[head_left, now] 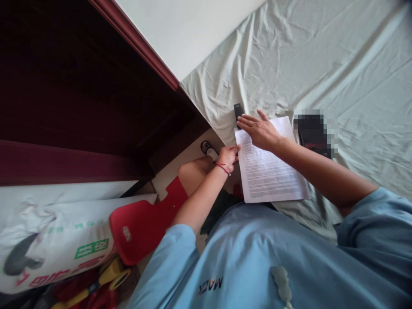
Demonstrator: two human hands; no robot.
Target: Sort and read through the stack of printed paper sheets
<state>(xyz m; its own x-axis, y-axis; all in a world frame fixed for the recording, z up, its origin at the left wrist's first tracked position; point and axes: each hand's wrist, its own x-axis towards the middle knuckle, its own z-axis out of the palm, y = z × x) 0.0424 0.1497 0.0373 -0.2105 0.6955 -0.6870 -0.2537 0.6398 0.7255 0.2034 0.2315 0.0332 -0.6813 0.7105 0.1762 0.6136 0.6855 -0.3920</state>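
Note:
Printed paper sheets (270, 176) lie on the edge of the pale bed sheet, reaching over towards my lap. My left hand (229, 157), with a red cord bracelet on the wrist, pinches their left edge between thumb and fingers. Across the upper part of the paper rests my right hand (261, 132), its fingers stretched out and the thumb apart. Just beyond those fingertips is a narrow black object (237, 110), possibly a stapler; the hand and paper partly hide its near end.
A dark, blurred-out item (313, 133) lies right of the paper on the wrinkled bed sheet (360, 64). Dark red wooden furniture (96, 86) stands to the left. Below it are a red plastic chair (141, 231), a white printed sack (71, 240) and a yellow-handled item (109, 274).

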